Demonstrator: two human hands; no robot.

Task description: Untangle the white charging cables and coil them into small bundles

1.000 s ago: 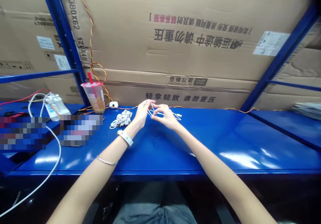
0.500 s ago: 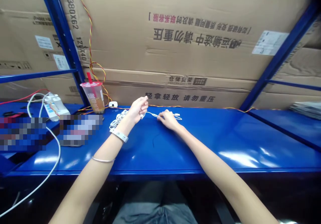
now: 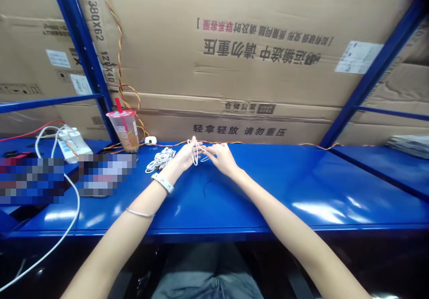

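A thin white cable [image 3: 195, 153] runs in loops around the fingers of my left hand [image 3: 187, 155], which is closed on it. Close by on the right, my right hand [image 3: 222, 158] pinches a stretch of the same cable between thumb and fingers. Both hands are just above the blue shelf top [image 3: 234, 205], near its back edge. A bundle of coiled white cables [image 3: 161, 159] lies beside my left wrist. The cable's ends are hard to make out.
A lidded drink cup [image 3: 124, 131] with a red straw stands at the back left, beside a small white device [image 3: 150, 141]. Farther left are a white power strip [image 3: 74, 145] and a blurred-out flat object [image 3: 107, 174]. Large cardboard boxes [image 3: 261, 82] rise behind the shelf.
My right hand has moved left, close to my left hand. The cable that stretched between them and lay past my right hand is now looped around my left fingers.
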